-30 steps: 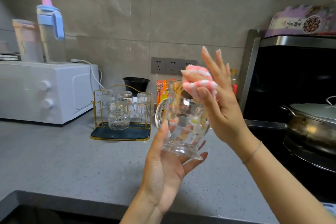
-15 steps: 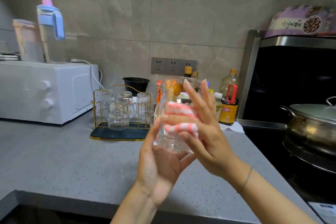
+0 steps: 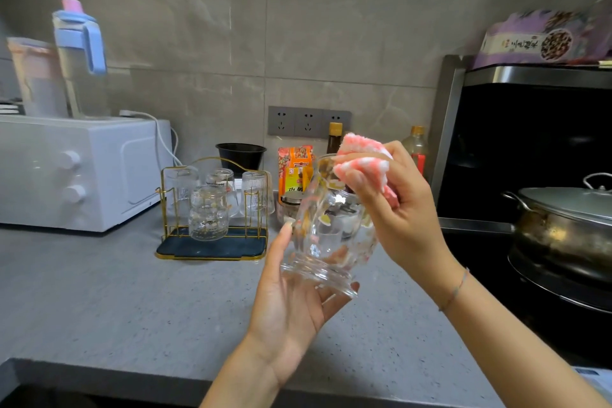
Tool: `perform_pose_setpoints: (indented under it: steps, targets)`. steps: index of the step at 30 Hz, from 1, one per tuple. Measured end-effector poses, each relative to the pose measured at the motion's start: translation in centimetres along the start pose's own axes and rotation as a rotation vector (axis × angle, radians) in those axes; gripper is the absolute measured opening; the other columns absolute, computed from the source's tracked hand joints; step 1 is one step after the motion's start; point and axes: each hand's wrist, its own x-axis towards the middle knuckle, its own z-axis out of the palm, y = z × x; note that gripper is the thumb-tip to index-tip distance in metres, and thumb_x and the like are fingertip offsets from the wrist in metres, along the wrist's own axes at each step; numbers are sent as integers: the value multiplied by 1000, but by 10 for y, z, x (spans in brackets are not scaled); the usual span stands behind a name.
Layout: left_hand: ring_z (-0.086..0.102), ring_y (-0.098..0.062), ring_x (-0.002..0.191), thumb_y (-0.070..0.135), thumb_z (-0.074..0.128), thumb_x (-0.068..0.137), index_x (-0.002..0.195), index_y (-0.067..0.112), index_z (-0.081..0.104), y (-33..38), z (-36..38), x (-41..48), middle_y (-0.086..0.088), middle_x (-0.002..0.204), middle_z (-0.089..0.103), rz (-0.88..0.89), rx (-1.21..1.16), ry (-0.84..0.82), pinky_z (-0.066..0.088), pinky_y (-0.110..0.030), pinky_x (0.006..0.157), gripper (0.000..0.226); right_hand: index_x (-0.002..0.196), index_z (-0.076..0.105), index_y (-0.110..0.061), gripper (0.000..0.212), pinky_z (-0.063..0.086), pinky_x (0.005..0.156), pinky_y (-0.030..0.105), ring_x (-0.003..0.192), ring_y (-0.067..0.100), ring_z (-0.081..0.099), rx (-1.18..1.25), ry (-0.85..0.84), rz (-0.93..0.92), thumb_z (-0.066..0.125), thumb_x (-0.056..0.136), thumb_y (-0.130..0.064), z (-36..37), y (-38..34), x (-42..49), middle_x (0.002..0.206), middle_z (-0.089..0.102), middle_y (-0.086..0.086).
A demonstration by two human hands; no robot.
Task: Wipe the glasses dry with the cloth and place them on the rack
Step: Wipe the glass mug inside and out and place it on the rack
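A clear footed glass (image 3: pixel 328 228) is held in the air over the grey counter, tilted, mouth up and away from me. My left hand (image 3: pixel 291 305) cups its base, thumb up along the left wall. My right hand (image 3: pixel 397 209) grips a bunched pink-and-white cloth (image 3: pixel 364 162) against the glass's upper right rim. Behind, at centre left, a gold wire rack (image 3: pixel 212 209) on a dark blue tray carries several clear glasses upside down.
A white microwave (image 3: pixel 76 172) with a blue-lidded jug on top stands at the left. Sauce bottles, a snack packet and a black bowl line the wall. A steel pot (image 3: pixel 569 225) sits on the black stove at right. A sink edge shows bottom left.
My right hand has moved the cloth up from the glass's side to its upper rim. The glass has tipped a little to the right in my left hand.
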Motion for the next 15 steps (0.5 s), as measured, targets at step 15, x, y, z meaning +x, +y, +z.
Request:
perform_pose_setpoints:
  steps: [15]
  targets:
    - [67, -31, 110, 54, 83, 60, 132, 32, 58, -5, 1, 0, -12, 124, 67, 253, 138, 39, 58, -40, 81, 79, 133, 54, -14, 43, 23, 112, 58, 145, 25, 24, -78, -175, -119, 33, 102, -34, 10, 7, -14, 158, 20, -1]
